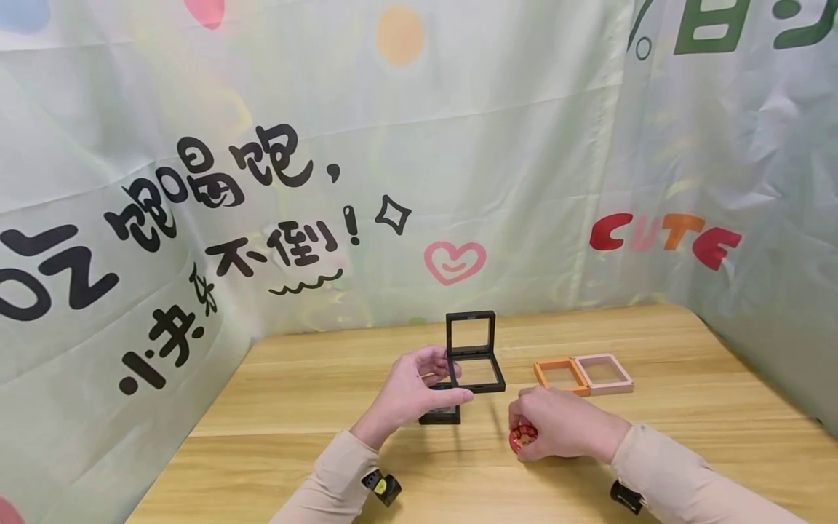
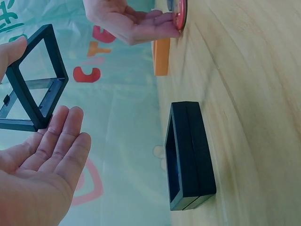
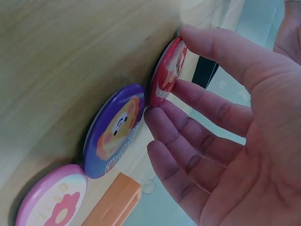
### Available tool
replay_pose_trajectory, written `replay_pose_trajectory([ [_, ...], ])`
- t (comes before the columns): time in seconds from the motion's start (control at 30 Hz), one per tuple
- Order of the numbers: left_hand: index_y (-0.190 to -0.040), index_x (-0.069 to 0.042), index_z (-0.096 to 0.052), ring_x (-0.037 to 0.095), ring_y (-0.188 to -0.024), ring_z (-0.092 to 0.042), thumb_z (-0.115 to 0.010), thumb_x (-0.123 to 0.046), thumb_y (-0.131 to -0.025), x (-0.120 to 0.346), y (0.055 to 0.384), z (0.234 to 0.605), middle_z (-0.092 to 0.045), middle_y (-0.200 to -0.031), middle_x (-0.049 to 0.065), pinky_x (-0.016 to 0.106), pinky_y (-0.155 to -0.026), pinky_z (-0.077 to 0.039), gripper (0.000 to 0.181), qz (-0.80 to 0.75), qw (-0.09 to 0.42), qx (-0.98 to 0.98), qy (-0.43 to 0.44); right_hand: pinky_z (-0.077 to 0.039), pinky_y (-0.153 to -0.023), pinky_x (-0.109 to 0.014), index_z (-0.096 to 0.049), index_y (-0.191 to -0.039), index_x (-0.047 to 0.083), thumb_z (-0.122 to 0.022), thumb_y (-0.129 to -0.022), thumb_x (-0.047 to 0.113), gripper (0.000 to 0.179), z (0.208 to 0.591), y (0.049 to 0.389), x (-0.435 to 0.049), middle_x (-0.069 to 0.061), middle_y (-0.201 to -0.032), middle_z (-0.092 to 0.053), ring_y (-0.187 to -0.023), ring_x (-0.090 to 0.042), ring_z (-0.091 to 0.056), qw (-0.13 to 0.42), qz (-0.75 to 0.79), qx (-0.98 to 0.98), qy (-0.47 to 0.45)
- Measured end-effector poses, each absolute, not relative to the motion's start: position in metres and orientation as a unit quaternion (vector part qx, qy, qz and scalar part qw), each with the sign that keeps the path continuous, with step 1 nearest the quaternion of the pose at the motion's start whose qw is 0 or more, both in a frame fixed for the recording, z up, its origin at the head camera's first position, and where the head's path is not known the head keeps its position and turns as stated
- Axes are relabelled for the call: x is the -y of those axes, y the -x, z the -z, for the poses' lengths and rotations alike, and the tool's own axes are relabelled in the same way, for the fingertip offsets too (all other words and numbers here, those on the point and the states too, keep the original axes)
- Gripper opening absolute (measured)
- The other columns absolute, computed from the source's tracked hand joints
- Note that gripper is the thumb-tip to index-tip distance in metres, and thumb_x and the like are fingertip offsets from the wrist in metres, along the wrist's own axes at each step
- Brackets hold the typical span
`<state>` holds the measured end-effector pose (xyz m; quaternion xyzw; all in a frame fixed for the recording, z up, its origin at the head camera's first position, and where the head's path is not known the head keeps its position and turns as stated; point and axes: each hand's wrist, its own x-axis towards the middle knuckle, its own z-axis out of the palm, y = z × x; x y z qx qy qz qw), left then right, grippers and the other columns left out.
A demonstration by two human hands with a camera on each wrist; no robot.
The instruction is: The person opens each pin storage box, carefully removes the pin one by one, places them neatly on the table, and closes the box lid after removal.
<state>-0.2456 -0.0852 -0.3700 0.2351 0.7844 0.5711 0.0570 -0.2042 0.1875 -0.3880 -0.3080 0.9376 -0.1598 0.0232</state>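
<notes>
My left hand (image 1: pixel 412 393) holds an open, hinged black display frame (image 1: pixel 471 352) above the table, its two windowed halves set at an angle. The left wrist view shows the thumb on one side of that frame and the fingers beneath it. On the tabletop my right hand (image 1: pixel 566 422) pinches a red round badge (image 3: pixel 165 70) by its rim, thumb at one edge and fingertips at the other. Beside that badge lie a blue-purple badge (image 3: pixel 115 132) with a cartoon face and a pink-rimmed badge (image 3: pixel 56 197) with a flower; the right hand hides both in the head view.
A closed black frame (image 2: pixel 192 150) sits on the wooden table (image 1: pixel 314 407) below the left hand. Beyond the right hand, an orange frame (image 1: pixel 540 373) and a pale pink frame (image 1: pixel 612 388) lie side by side. A printed curtain (image 1: pixel 524 182) stands behind the table.
</notes>
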Motion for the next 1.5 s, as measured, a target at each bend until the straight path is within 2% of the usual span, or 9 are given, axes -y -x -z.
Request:
replay_pose_trajectory([
  [0.27,-0.140,-0.005,-0.064,0.018,-0.118,-0.071,-0.095,-0.028,-0.083,0.087,0.244,0.368,-0.077,-0.122,0.010,0.047,-0.116,-0.054,0.069,-0.563,0.064,-0.790,-0.234,-0.039,-0.057,-0.023,-0.074,-0.089,0.025,-0.094,-0.075,0.037,0.027,0.385,0.201,-0.190,0.013,-0.079,-0.056,-0.067,0.000,-0.044,0.009,0.133,-0.940,0.313],
  [0.43,-0.136,-0.010,-0.066,0.018,-0.118,-0.071,-0.095,-0.033,-0.082,0.087,0.243,0.366,-0.076,-0.121,0.003,0.054,-0.118,-0.052,0.066,-0.565,0.070,-0.789,-0.232,-0.047,-0.061,-0.024,-0.075,-0.093,0.021,-0.091,-0.084,0.036,0.023,0.376,0.203,-0.192,0.011,-0.084,-0.062,-0.070,-0.001,-0.051,0.023,0.145,-0.940,0.306],
  [0.53,-0.133,-0.011,-0.066,0.018,-0.117,-0.071,-0.096,-0.031,-0.082,0.088,0.243,0.364,-0.077,-0.119,0.001,0.054,-0.118,-0.051,0.062,-0.569,0.070,-0.785,-0.235,-0.051,-0.064,-0.026,-0.077,-0.095,0.018,-0.088,-0.087,0.035,0.022,0.369,0.204,-0.192,0.008,-0.088,-0.067,-0.074,-0.003,-0.056,0.014,0.148,-0.939,0.311],
  [0.7,-0.130,-0.011,-0.067,0.019,-0.116,-0.072,-0.095,-0.029,-0.082,0.088,0.242,0.363,-0.078,-0.118,0.002,0.054,-0.119,-0.051,0.058,-0.574,0.069,-0.779,-0.243,-0.052,-0.065,-0.027,-0.077,-0.100,0.018,-0.085,-0.091,0.037,0.022,0.354,0.206,-0.194,0.005,-0.093,-0.069,-0.078,-0.007,-0.061,0.001,0.154,-0.939,0.306],
  [0.87,-0.127,-0.010,-0.068,0.022,-0.116,-0.072,-0.095,-0.027,-0.083,0.089,0.242,0.363,-0.078,-0.119,0.004,0.052,-0.119,-0.051,0.055,-0.575,0.070,-0.778,-0.244,-0.056,-0.071,-0.028,-0.078,-0.106,0.021,-0.080,-0.096,0.041,0.022,0.339,0.209,-0.198,0.008,-0.100,-0.073,-0.087,-0.008,-0.065,-0.010,0.177,-0.936,0.303],
  [1.07,-0.120,-0.009,-0.070,0.030,-0.118,-0.072,-0.094,-0.027,-0.084,0.088,0.241,0.363,-0.078,-0.116,0.004,0.049,-0.118,-0.053,0.047,-0.572,0.070,-0.778,-0.250,-0.060,-0.078,-0.029,-0.076,-0.119,0.012,-0.076,-0.098,0.049,0.043,0.327,0.218,-0.206,0.008,-0.103,-0.076,-0.090,-0.003,-0.065,0.001,0.259,-0.908,0.329],
  [1.17,-0.116,-0.006,-0.070,0.031,-0.118,-0.071,-0.094,-0.027,-0.084,0.088,0.240,0.363,-0.077,-0.115,0.003,0.046,-0.118,-0.054,0.045,-0.573,0.070,-0.776,-0.256,-0.060,-0.078,-0.027,-0.073,-0.125,0.008,-0.079,-0.097,0.047,0.048,0.325,0.220,-0.210,0.007,-0.103,-0.075,-0.092,-0.005,-0.066,0.012,0.294,-0.896,0.333],
  [1.3,-0.119,-0.006,-0.070,0.029,-0.116,-0.072,-0.094,-0.026,-0.084,0.087,0.238,0.363,-0.077,-0.114,0.001,0.041,-0.115,-0.056,0.047,-0.571,0.069,-0.775,-0.261,-0.059,-0.079,-0.026,-0.070,-0.131,0.007,-0.081,-0.096,0.043,0.051,0.323,0.221,-0.213,0.006,-0.104,-0.074,-0.094,-0.006,-0.068,0.030,0.326,-0.885,0.331],
  [1.5,-0.118,-0.010,-0.070,0.026,-0.110,-0.074,-0.094,-0.021,-0.083,0.085,0.236,0.363,-0.078,-0.112,0.002,0.032,-0.109,-0.059,0.044,-0.575,0.080,-0.770,-0.267,-0.061,-0.088,-0.029,-0.066,-0.136,0.004,-0.071,-0.105,0.035,0.045,0.313,0.223,-0.216,0.005,-0.105,-0.077,-0.098,-0.009,-0.072,0.038,0.364,-0.870,0.330],
])
